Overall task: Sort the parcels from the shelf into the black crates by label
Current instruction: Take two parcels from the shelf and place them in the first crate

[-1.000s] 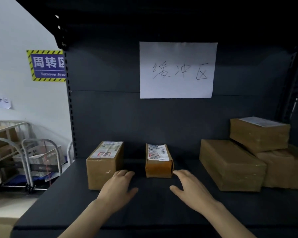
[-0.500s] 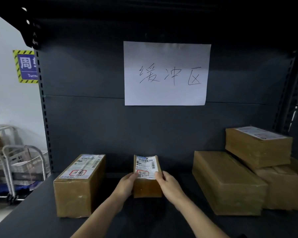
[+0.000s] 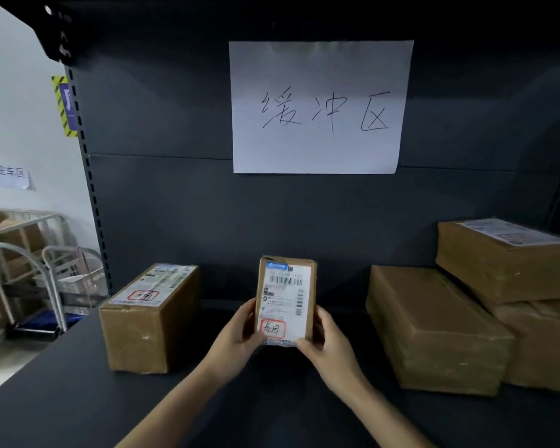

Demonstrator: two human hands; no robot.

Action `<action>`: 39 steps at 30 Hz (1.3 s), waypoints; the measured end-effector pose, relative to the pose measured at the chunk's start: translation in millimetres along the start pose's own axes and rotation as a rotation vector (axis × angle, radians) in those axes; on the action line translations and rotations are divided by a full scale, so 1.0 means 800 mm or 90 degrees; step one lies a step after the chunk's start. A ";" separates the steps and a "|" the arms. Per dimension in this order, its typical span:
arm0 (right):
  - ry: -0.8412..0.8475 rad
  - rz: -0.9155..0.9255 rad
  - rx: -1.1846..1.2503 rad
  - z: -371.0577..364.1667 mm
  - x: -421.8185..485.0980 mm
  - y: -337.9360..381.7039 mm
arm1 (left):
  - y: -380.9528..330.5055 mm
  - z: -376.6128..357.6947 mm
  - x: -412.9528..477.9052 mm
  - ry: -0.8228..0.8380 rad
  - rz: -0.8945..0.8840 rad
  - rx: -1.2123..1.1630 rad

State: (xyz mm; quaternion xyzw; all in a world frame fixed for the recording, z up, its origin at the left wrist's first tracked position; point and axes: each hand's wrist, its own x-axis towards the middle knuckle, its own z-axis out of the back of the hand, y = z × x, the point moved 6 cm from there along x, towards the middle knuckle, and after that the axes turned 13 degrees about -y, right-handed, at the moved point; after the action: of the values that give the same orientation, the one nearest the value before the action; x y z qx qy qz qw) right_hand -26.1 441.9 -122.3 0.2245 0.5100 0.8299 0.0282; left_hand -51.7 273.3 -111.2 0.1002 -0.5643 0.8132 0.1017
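Small parcel (image 3: pixel 285 299) is held upright-tilted over the shelf (image 3: pixel 78 399), seemingly clear of it, its face turned to the eyes, likely so the red-ringed mark on its white label (image 3: pixel 283 305) can be read. The mark is too blurred to read here. Left hand (image 3: pixel 236 337) and right hand (image 3: pixel 327 344) each curl round a long side. Taped brown cardboard, squared edges. A longer box (image 3: pixel 149 321) stands to its left, and flat wrapped parcels (image 3: pixel 434 328) are stacked to its right. No crates are in view.

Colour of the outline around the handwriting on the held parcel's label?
Red, around the handwriting on the small parcel; clearest in the head view.
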 end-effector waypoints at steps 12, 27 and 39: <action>-0.010 0.103 -0.163 0.068 0.003 0.029 | -0.036 0.029 -0.015 -0.213 -0.164 0.227; -0.343 0.189 -0.302 0.335 -0.013 0.036 | -0.168 -0.177 -0.022 -0.027 -0.410 0.292; -0.293 -0.182 -0.108 0.452 0.087 -0.030 | -0.272 -0.334 0.031 0.169 0.013 -0.095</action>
State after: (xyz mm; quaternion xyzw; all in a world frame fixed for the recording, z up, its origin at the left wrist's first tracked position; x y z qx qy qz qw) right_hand 52.0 774.5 18.1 0.3297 0.4456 0.7842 0.2788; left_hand -27.9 600.1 -0.5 -0.0218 -0.6061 0.7758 0.1740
